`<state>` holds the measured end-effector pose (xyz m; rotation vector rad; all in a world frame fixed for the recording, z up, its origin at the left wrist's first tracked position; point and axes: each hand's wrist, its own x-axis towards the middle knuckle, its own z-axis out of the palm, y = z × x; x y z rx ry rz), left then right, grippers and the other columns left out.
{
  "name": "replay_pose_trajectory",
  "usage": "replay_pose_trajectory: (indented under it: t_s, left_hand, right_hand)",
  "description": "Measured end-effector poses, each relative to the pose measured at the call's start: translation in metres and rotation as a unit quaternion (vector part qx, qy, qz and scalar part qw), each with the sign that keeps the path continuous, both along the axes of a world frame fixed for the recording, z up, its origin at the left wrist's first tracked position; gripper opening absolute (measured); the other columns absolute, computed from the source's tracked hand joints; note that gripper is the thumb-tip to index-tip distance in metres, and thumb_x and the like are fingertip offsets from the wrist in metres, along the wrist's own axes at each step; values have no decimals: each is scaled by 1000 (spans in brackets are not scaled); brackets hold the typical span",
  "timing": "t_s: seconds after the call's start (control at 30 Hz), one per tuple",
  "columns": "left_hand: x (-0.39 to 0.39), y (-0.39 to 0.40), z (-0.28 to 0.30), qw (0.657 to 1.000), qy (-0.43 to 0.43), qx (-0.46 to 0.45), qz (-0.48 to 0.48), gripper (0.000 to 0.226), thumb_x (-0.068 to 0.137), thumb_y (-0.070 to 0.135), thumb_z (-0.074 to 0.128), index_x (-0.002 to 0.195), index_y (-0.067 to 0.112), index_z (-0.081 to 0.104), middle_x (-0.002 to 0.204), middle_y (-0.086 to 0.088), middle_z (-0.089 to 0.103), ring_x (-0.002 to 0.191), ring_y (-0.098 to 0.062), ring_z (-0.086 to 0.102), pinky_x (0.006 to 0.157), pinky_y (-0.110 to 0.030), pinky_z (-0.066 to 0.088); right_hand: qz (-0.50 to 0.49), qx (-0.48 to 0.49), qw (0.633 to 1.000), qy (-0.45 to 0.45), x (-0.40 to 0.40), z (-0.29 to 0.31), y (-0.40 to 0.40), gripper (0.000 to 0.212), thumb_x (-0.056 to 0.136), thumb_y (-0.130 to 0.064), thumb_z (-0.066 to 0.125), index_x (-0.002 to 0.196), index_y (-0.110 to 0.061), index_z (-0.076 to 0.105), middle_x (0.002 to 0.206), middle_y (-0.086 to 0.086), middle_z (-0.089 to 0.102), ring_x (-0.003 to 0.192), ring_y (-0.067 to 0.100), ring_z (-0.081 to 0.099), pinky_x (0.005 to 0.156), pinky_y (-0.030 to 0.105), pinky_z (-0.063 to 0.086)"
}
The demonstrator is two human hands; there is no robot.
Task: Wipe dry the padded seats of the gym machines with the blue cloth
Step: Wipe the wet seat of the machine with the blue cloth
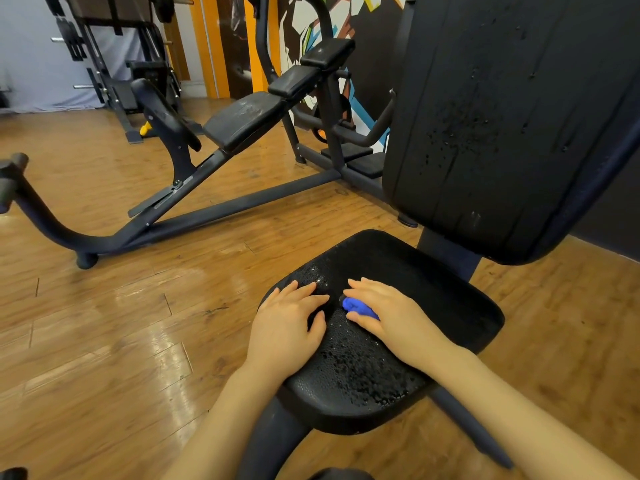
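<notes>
Mostly hidden, blue cloth (360,307) bunched under right hand (388,315).

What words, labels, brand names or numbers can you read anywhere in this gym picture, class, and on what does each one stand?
None can be read.
Wall mural: coloured shapes only, no letters.
Small plate on the bench frame: too small and blurred to read.
Seat, backrest and blue cloth: no print, only water drops on the pads.
</notes>
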<state>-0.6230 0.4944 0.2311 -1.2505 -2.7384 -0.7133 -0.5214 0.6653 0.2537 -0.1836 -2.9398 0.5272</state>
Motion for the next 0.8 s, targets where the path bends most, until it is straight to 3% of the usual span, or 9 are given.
replay_pose_trajectory:
  t_s: [0.1,0.17,0.27,0.4,0.5,0.57,0.67,0.8]
  left_hand:
    - [1,0,0,1000,-6,-3,3,56,86,44,29,134,36,57,148,11,45,144,-14,30,119,-34,16]
    - [0,0,0,1000,-5,-8,5,47,93,41,34,134,36,56,149,12,44,145,-14,29,119,-33,16]
    - [-1,0,-1,1000,2,-16,1,39,99,33,44,137,38,53,150,13,41,146,-12,26,119,-32,14]
    - [-2,0,-3,1000,7,-13,-3,40,99,35,41,138,39,51,150,14,41,146,-12,27,119,-31,14]
    - [-2,1,-4,1000,1,9,0,54,90,47,27,132,36,59,146,11,48,143,-16,34,118,-34,19]
    - [-3,0,-6,1000,9,16,1,66,83,53,18,129,36,61,143,11,51,141,-17,38,116,-35,23]
    - [-5,0,-9,999,26,25,8,61,83,51,22,123,35,66,137,9,57,135,-19,46,112,-39,32]
    - [-7,0,-12,999,32,24,4,54,85,47,30,118,33,70,131,6,63,129,-23,53,107,-44,39]
  right_hand:
    - [-20,-11,1000,22,-14,2,-2,48,99,-38,50,145,-25,43,155,-9,34,145,4,21,109,14,15]
    - [-27,-15,999,34,-27,3,-5,48,100,-37,50,145,-23,43,155,-7,35,145,6,22,112,18,16]
    - [-30,-14,999,34,-40,1,-6,49,99,-38,50,145,-22,43,156,-5,35,146,9,21,113,20,17]
    - [-4,-23,999,22,-37,0,2,55,99,-49,44,149,-30,35,158,-6,28,148,9,16,116,26,12]
    - [3,-50,999,4,-29,4,17,52,102,-51,32,151,-38,26,160,-11,20,149,7,7,122,40,7]
    - [-21,-66,998,12,-23,7,36,48,104,-47,26,150,-37,29,160,-10,22,149,8,8,122,43,8]
    - [-73,-46,996,14,-17,4,64,44,106,-37,26,148,-32,38,159,-8,26,149,10,12,122,42,9]
    - [-96,11,995,-26,-15,-7,76,45,105,-40,26,147,-32,39,160,-8,25,149,13,11,121,41,5]
